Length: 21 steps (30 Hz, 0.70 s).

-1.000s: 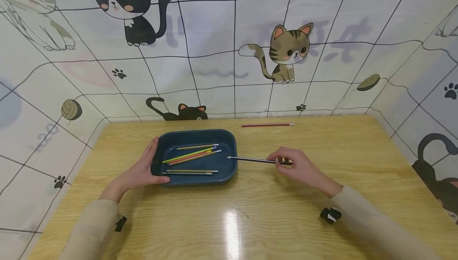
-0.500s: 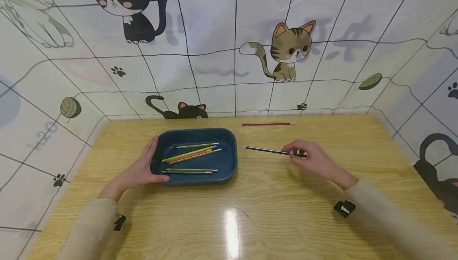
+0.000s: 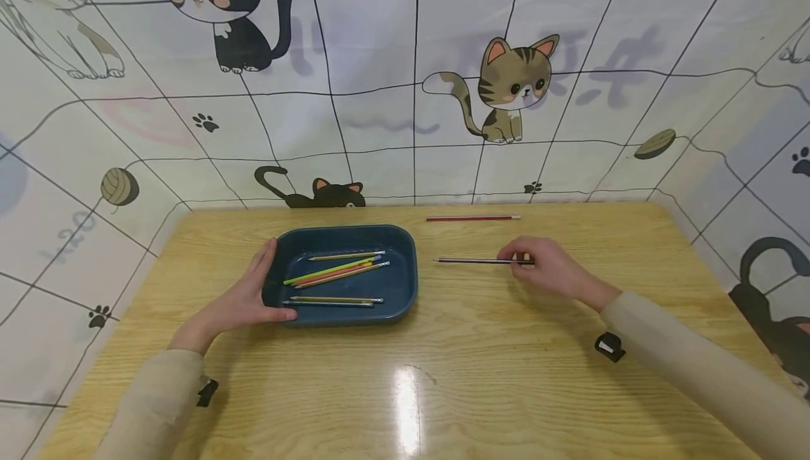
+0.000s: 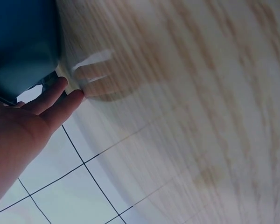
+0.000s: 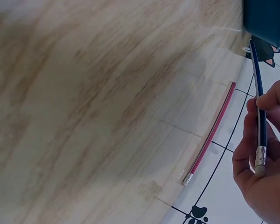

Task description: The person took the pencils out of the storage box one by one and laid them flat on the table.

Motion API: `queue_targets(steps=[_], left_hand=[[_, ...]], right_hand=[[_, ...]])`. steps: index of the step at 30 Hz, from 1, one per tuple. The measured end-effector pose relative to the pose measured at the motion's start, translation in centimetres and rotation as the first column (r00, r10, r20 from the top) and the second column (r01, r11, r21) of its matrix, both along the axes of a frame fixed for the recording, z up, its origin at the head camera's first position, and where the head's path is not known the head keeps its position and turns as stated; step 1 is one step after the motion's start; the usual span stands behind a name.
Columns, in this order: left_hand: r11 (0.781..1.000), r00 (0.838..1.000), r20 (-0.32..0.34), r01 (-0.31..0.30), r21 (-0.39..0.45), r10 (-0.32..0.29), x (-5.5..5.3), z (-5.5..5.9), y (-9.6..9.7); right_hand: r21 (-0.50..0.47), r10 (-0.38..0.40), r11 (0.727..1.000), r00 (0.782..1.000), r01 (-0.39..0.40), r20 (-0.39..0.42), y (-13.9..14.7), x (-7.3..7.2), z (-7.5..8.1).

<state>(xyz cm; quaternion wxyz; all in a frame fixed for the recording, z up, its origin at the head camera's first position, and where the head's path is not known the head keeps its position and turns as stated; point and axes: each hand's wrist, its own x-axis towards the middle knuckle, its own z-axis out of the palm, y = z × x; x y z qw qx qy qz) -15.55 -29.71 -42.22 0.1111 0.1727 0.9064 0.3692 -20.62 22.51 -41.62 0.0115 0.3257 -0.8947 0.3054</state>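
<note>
A dark blue tray (image 3: 399,291) sits on the table, holding several pencils (image 3: 335,273). My left hand (image 3: 243,302) spans its left end, thumb at the near corner and the other fingers along the side; in the left wrist view two fingers (image 4: 49,102) look straight beside the tray's wall. To the right of the tray, my right hand (image 3: 550,270) pinches a dark pencil (image 3: 471,261) near its eraser end, its tip towards the tray and apart from it. That eraser (image 5: 260,170) shows in the right wrist view.
A red pencil (image 3: 473,219) with a white end lies at the back of the table (image 3: 493,375), close to the cat-patterned wall (image 3: 380,115). Side walls flank the table left and right.
The right hand has moved right and away from the body with the dark pencil, whose tip has left the tray's right rim; the pencil now lies level. The left hand has stayed at the tray.
</note>
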Motion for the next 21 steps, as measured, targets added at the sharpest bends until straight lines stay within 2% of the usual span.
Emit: queue_targets(steps=[6,12,21], left_hand=[[1.0,1.0,0.012,0.003,0.005,-0.003,0.1,0.0,-0.1],[1.0,1.0,0.012,0.007,0.011,-0.007,0.1,0.0,-0.1],[1.0,1.0,0.013,0.002,0.003,-0.002,0.0,-0.1,-0.1]], right_hand=[[-0.046,-0.049,0.998,0.996,0.053,0.072,-0.7,-0.9,-0.4],[-0.055,-0.073,0.995,0.994,0.078,0.087,-0.8,-2.6,-1.3],[0.019,-0.071,0.997,0.994,0.07,0.082,-0.6,-5.6,-1.9]])
